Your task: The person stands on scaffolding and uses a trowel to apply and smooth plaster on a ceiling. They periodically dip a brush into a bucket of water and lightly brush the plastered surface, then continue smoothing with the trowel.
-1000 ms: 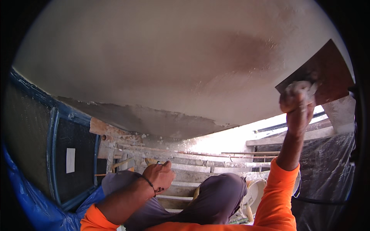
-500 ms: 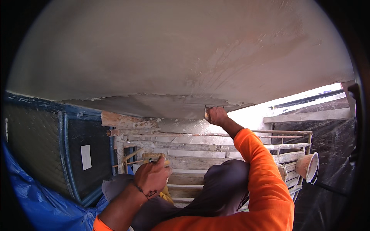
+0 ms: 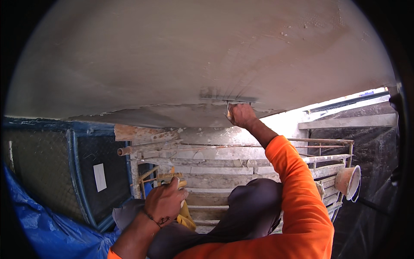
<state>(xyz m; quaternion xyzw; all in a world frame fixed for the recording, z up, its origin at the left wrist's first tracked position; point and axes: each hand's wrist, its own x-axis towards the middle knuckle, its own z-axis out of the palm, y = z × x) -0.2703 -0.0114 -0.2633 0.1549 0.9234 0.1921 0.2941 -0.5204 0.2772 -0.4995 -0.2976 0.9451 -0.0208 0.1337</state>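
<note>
Right hand (image 3: 242,115) is up at the plastered wall (image 3: 194,56), fist closed on the handle of a trowel (image 3: 228,100). The blade lies flat against the wet plaster near the wall's lower edge, centre-right, and shows only as a thin dark line, so its angle is hard to read.

Left hand (image 3: 164,203) is low and near, above the left knee, curled shut round something small and pale. Can't tell what it is. A yellow object (image 3: 185,215) sits just beside it.

Below: a scaffold of rough wooden planks (image 3: 224,166) and metal pipes (image 3: 142,147). A bucket (image 3: 348,181) hangs at the far right end of the rail. Blue tarp (image 3: 39,224) at near left, mesh fence panel (image 3: 43,168) behind it.

Risks, as I judge them:
- Blade tipped on one edge would gouge or ridge the fresh coat.
- The arm is stretched well out with the body seated, so leaning further shifts weight off the planks.
- Planks look uneven and caked, so footing is poor.
- Plaster at the bottom lip looks thin and ragged and could drop off under pressure.
</note>
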